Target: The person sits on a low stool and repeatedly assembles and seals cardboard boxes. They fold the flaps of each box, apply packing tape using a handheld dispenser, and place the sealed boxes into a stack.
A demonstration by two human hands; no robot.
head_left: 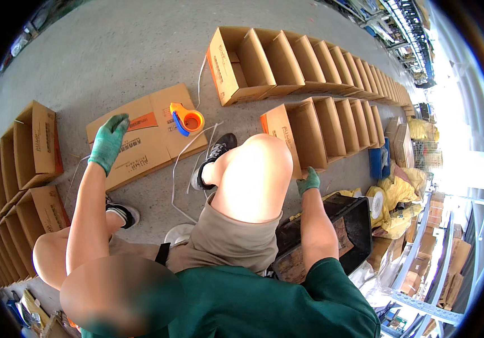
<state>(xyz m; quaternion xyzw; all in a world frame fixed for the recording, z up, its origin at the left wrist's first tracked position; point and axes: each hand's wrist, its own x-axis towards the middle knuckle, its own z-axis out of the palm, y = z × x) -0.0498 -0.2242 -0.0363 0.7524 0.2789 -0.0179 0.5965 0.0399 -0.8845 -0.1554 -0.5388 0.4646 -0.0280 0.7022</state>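
Head view looks down on a person sitting low on the concrete floor [112, 50], knees up, both hands in green work gloves. Their left hand [108, 143] reaches out to a flattened cardboard box [152, 141] lying on the floor in front of them; the fingers curl down onto its near-left edge, touching it, though I cannot tell whether they pinch the edge or only press on it. Their right hand [309, 181] rests with fingers bent over the corner of an open carton [295, 138] at the near end of a row, seemingly gripping its rim.

That flat box should handle as a light, stiff sheet: easy to lift, but broad enough to flop or bow if taken by one corner. I would judge the long edge or a folded flap the best place to take hold, with the gloves giving good grip on the dry, slightly rough board. It creases rather than breaks.

It is plain brown board with an orange panel and dark printing, its flaps folded flat. An orange and blue tape dispenser [187, 119] sits on its far side, and loose white strapping [183, 155] trails beside it. Rows of open cartons [332, 62] stand beyond.
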